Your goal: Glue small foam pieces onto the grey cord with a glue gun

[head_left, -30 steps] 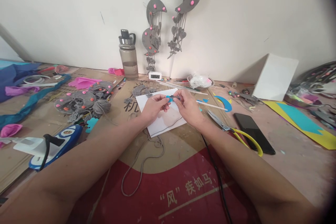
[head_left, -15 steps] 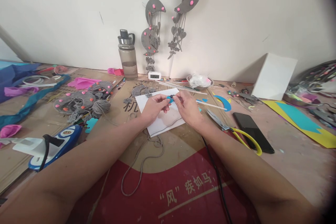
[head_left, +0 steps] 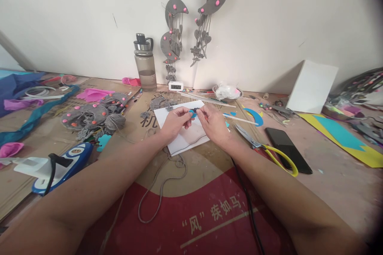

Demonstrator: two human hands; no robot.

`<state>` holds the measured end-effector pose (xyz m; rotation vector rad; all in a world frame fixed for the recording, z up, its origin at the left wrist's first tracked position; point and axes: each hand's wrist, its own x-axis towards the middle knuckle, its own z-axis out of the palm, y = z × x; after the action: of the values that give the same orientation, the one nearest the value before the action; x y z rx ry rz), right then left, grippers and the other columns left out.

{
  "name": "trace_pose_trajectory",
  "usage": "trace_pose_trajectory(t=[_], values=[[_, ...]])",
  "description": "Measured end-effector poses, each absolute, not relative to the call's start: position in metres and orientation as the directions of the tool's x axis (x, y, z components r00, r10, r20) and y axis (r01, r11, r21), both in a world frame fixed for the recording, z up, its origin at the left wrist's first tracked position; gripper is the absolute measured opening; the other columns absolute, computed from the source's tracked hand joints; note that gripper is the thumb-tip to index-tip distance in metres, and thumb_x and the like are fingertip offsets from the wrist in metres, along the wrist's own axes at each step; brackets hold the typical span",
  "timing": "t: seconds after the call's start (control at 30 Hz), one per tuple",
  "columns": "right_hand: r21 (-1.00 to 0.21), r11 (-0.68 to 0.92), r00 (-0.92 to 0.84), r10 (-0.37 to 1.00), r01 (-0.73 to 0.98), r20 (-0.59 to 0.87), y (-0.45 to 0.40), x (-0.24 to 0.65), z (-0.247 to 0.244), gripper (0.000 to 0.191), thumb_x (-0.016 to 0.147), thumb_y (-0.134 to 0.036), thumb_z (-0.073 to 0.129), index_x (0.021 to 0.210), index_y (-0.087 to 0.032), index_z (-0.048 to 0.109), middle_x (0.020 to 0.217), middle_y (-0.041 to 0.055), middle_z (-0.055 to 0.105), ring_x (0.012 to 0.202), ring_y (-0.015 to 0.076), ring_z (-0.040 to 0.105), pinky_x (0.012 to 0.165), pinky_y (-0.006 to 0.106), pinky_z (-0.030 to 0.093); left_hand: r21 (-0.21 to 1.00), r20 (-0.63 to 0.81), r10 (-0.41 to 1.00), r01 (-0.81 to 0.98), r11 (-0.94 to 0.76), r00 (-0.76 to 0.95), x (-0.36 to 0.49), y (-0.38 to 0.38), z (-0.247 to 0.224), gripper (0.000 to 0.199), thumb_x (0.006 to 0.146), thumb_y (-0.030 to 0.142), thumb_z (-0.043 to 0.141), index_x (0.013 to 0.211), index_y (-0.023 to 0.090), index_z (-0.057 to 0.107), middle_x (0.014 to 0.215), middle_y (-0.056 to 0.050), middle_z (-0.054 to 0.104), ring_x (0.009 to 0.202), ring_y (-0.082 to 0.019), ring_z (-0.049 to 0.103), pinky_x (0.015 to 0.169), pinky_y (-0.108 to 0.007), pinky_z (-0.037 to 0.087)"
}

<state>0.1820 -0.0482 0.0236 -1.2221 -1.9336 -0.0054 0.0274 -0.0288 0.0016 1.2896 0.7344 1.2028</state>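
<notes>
Blue piece: a small blue piece [head_left: 192, 114] is held at the centre of the frame, above the white sheet, mostly covered by fingertips.
Left hand: the left hand [head_left: 176, 124] pinches the blue piece between thumb and fingers; its grip is closed.
Right hand: the right hand [head_left: 213, 124] meets it from the right, its grip closed on a small dark bit [head_left: 195, 109] at the top edge of the blue piece; what this bit is cannot be told.
Change: over the last second the hands keep nearly the same pose and the blue piece remains between them; the fine handling therefore appears to be at the same stage.
White sheet: the white sheet [head_left: 176, 143] lies tilted beneath the hands.
Grey yarn: grey yarn [head_left: 161, 191] crosses the sheet and loops toward the lower centre, over printed cardboard [head_left: 140, 157].
Right of centre: a blue crescent [head_left: 258, 117], scissors [head_left: 256, 144] with yellow handles, and a black phone [head_left: 281, 139] beside them on the worktop [head_left: 335, 191].
Left of frame: a grey ring with pink dots [head_left: 70, 118] and a blue-and-white device [head_left: 82, 155].
Upper centre: a bottle [head_left: 145, 65], a small clock [head_left: 176, 86], and dark hanging crescents against the wall.
</notes>
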Motion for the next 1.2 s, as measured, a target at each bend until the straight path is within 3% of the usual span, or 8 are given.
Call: trace_pose_trajectory(t=[0.23, 0.47, 0.67, 1.0, 1.2], values=[[-0.439, 0.530, -0.177, 0.760, 0.725, 0.626, -0.0512, 0.1814, 0.0237, 0.023, 0.092, -0.033, 0.046, 0.072, -0.022, 0.048, 0.069, 0.0012, 0.053, 0.070, 0.0164, 0.049, 0.066, 0.029, 0.037, 0.945, 0.219, 0.943, -0.295, -0.142, 0.249, 0.0263, -0.0282, 0.0029, 0.015, 0.073, 0.027, 0.065, 0.068, 0.016, 0.057, 0.057, 0.001, 0.056, 0.048, -0.007, 0.045, 0.047, -0.022, 0.032], [-0.556, 0.518, -0.148, 0.804, 0.650, 0.576, -0.0509, 0.1829, 0.0260, 0.016, 0.089, -0.031, 0.052, 0.080, -0.020, 0.061, 0.080, 0.0025, 0.065, 0.072, 0.0153, 0.055, 0.069, 0.029, 0.040, 0.944, 0.192, 0.954, -0.310, -0.115, 0.231, 0.0261, -0.0295, 0.0051, 0.015, 0.072, 0.028, 0.066, 0.067, 0.016, 0.057, 0.059, 0.000, 0.057, 0.049, -0.007, 0.045, 0.047, -0.021, 0.031], [-0.661, 0.461, -0.099, 0.856, 0.592, 0.508, -0.0499, 0.1818, 0.0273, 0.020, 0.086, -0.033, 0.054, 0.079, -0.019, 0.066, 0.078, 0.0019, 0.068, 0.070, 0.0136, 0.057, 0.067, 0.026, 0.042, 0.944, 0.195, 0.956, -0.308, -0.121, 0.221, 0.0266, -0.0298, 0.0051, 0.015, 0.071, 0.027, 0.066, 0.067, 0.016, 0.057, 0.056, 0.001, 0.055, 0.048, -0.007, 0.043, 0.047, -0.021, 0.030], [-0.784, 0.385, -0.025, 0.903, 0.488, 0.429, -0.0431, 0.1773, 0.0227, 0.018, 0.075, -0.033, 0.056, 0.072, -0.016, 0.061, 0.063, -0.0016, 0.057, 0.061, 0.0100, 0.047, 0.057, 0.023, 0.035, 0.945, 0.219, 0.955, -0.286, -0.157, 0.200, 0.0280, -0.0276, 0.0033, 0.016, 0.070, 0.027, 0.069, 0.072, 0.015, 0.059, 0.052, 0.004, 0.050, 0.047, -0.006, 0.039, 0.047, -0.021, 0.028], [-0.814, 0.364, -0.036, 0.920, 0.452, 0.391, -0.0422, 0.1769, 0.0220, 0.017, 0.072, -0.033, 0.055, 0.072, -0.017, 0.059, 0.059, -0.0034, 0.052, 0.056, 0.0088, 0.041, 0.055, 0.022, 0.032, 0.952, 0.174, 0.958, -0.286, -0.105, 0.229, 0.0272, -0.0271, 0.0041, 0.017, 0.068, 0.027, 0.071, 0.071, 0.015, 0.060, 0.048, 0.006, 0.044, 0.043, -0.004, 0.030, 0.044, -0.020, 0.019]])
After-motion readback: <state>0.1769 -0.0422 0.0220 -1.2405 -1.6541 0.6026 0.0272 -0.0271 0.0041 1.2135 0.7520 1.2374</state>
